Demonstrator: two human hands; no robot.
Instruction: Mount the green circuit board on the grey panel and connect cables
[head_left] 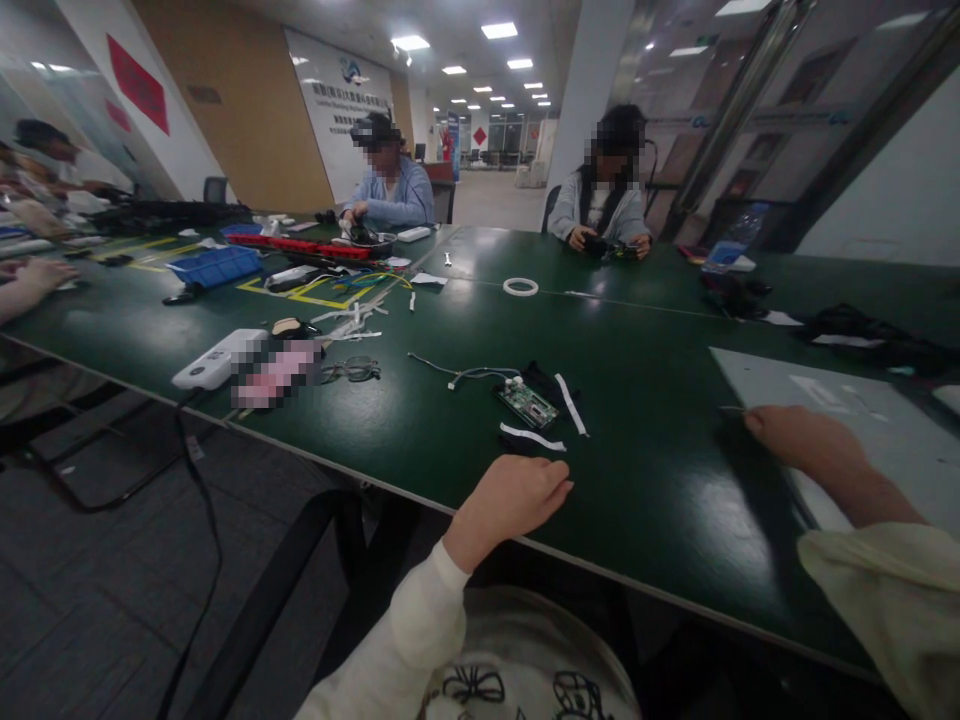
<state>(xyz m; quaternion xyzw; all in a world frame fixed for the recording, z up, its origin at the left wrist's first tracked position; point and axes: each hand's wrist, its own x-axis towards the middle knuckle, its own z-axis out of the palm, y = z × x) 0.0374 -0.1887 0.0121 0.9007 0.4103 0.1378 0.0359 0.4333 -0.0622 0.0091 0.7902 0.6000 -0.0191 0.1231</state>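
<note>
Flanking the circuit board: two white strips, black fabric perhaps.

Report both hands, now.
Left hand: fingers bent; can't tell whether closed or holding anything.
Right hand: seems closed on a thin piece, too small to identify.

Tabletop was dark green. Circuit board was green; strips were white, cable greyish. Bin was blue. Wearer's shirt was cream, patterned with black line drawings.
</note>
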